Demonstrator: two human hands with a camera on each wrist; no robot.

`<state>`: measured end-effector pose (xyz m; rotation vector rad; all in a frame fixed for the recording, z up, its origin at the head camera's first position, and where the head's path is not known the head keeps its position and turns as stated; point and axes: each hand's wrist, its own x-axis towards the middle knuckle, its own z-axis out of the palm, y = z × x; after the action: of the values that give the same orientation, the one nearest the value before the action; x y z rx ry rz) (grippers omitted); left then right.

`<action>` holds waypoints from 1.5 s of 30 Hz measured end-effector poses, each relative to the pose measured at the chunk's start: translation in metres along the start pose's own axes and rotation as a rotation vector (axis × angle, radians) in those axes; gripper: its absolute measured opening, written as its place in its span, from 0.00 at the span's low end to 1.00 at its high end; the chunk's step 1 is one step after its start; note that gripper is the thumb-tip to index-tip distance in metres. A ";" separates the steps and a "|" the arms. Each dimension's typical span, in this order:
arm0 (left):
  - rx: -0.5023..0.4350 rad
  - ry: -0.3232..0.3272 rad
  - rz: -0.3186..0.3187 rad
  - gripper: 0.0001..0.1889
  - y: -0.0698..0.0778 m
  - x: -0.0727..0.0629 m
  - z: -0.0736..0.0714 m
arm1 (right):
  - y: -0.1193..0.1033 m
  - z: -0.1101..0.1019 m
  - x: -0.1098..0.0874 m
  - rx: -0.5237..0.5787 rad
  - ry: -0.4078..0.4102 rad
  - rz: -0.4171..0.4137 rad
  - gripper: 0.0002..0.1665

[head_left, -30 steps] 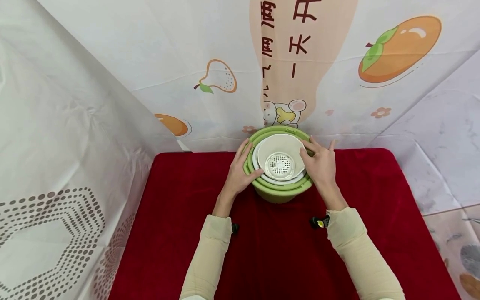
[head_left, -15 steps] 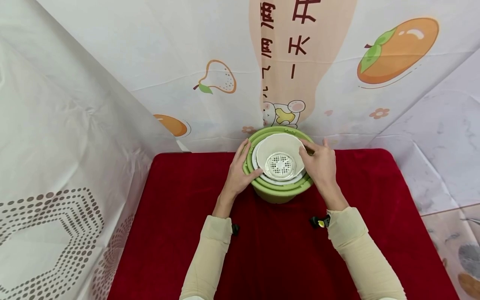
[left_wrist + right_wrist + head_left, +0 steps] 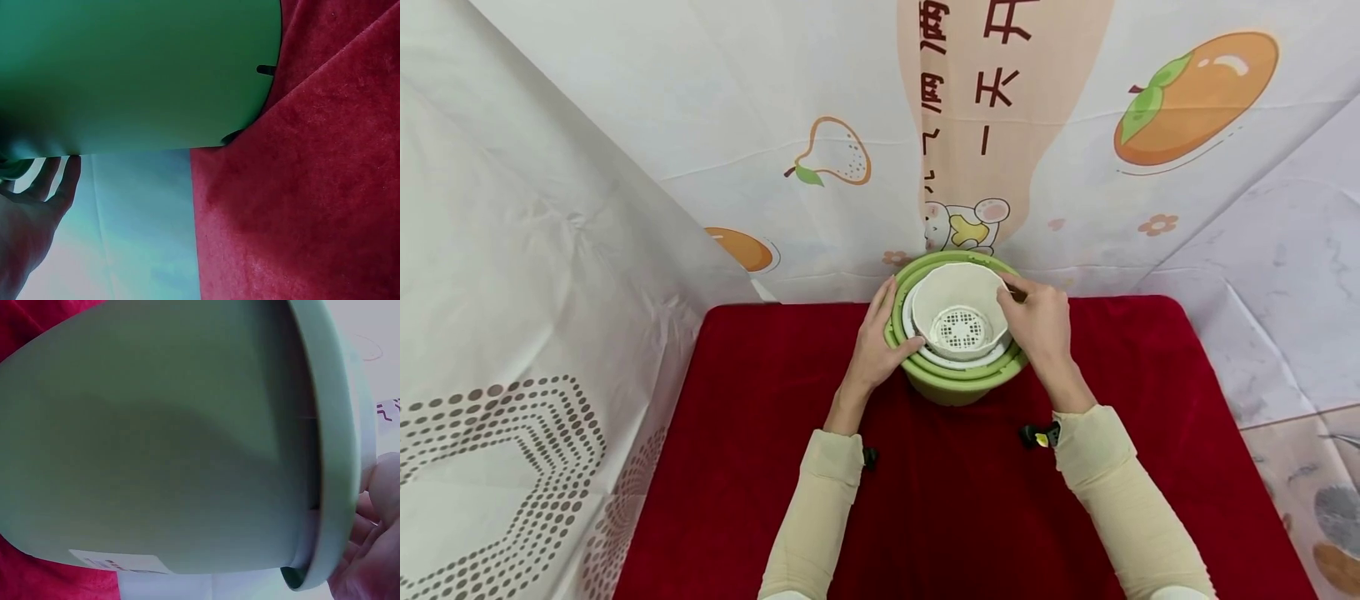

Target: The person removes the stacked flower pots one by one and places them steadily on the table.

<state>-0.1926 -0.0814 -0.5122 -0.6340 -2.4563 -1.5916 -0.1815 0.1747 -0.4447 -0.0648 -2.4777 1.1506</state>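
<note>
A nest of plastic flowerpots stands at the back of the table, with the outer green flowerpot around a second green rim and a white rim. Innermost is a white flowerpot with a perforated bottom, standing a little proud of the others. My left hand holds the green flowerpot's left side, thumb over the rim and fingers along the outer wall. At the right, my right hand pinches the rim of the innermost white flowerpot between thumb and fingers. The right wrist view shows those fingers beyond the green rim.
Red velvet cloth covers the table. Close behind the pots hangs a white printed curtain, and more sheeting closes off the left side. A paper label is stuck to the green pot's outside.
The innermost white flowerpot has risen slightly and shows more of its inner wall. My right hand's fingers have drawn in closer at its rim. The left hand stays in place.
</note>
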 end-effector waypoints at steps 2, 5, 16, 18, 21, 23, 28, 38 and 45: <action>0.003 0.003 0.001 0.59 0.000 0.001 0.000 | -0.002 -0.002 0.002 0.007 -0.007 0.008 0.15; 0.004 0.003 -0.005 0.59 0.001 0.001 0.000 | -0.003 -0.005 0.004 0.021 -0.025 0.025 0.15; 0.001 -0.009 -0.017 0.55 0.001 0.000 -0.001 | -0.008 -0.017 0.009 0.060 -0.036 0.021 0.14; -0.007 -0.013 -0.013 0.54 0.001 0.000 -0.001 | -0.009 -0.021 0.011 0.059 -0.023 0.014 0.14; -0.005 -0.012 -0.003 0.54 0.002 0.001 -0.001 | -0.010 -0.025 0.013 0.051 -0.020 0.012 0.15; 0.000 -0.009 0.001 0.54 0.002 0.001 -0.001 | -0.012 -0.028 0.015 0.052 -0.019 0.011 0.15; 0.000 -0.005 -0.002 0.55 0.002 0.000 -0.001 | -0.016 -0.033 0.018 0.055 -0.010 -0.010 0.15; -0.009 -0.015 0.006 0.51 0.000 -0.003 0.000 | -0.020 -0.043 0.020 0.043 -0.038 0.018 0.15; -0.012 0.004 0.009 0.47 -0.001 -0.002 -0.001 | -0.025 -0.051 0.026 0.079 -0.057 0.014 0.15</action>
<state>-0.1915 -0.0831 -0.5128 -0.6418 -2.4390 -1.6045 -0.1830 0.2007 -0.3883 -0.0273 -2.4817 1.2724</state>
